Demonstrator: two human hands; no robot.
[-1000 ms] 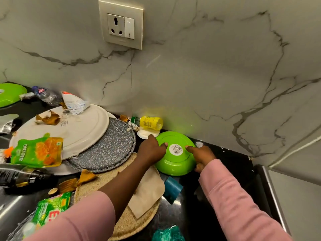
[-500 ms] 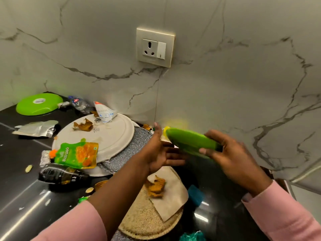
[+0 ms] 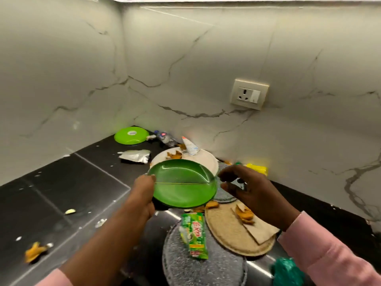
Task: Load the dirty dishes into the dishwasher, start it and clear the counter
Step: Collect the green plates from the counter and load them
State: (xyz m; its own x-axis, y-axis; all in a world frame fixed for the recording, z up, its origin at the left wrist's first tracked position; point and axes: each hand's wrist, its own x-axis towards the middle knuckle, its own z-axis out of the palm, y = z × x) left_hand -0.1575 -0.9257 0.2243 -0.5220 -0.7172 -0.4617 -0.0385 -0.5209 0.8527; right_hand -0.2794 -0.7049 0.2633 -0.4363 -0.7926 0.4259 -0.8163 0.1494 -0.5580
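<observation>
My left hand (image 3: 140, 200) grips the left rim of a green divided plate (image 3: 183, 185), held face up above the black counter (image 3: 61, 182). Just right of the plate hovers my right hand (image 3: 245, 186), fingers spread and apart from the rim. A second green plate (image 3: 131, 135) lies upside down in the far corner. Behind the held plate, a large white plate (image 3: 208, 162) carries food scraps and a crumpled wrapper. A grey speckled plate (image 3: 204, 269) and a tan round mat (image 3: 233, 236) lie near me.
A green snack packet (image 3: 194, 236) rests on the grey plate. Foil wrapper (image 3: 135, 156), a crushed plastic bottle (image 3: 166, 138), a yellow bottle (image 3: 256, 168), peel scraps (image 3: 34, 251) and crumbs litter the counter. A wall socket (image 3: 249, 97) sits on the marble backsplash. Green netting (image 3: 287, 272) lies lower right.
The green plate was lifted off the counter, turned face up and carried left. My right hand has let go of it; my left hand now holds it alone.
</observation>
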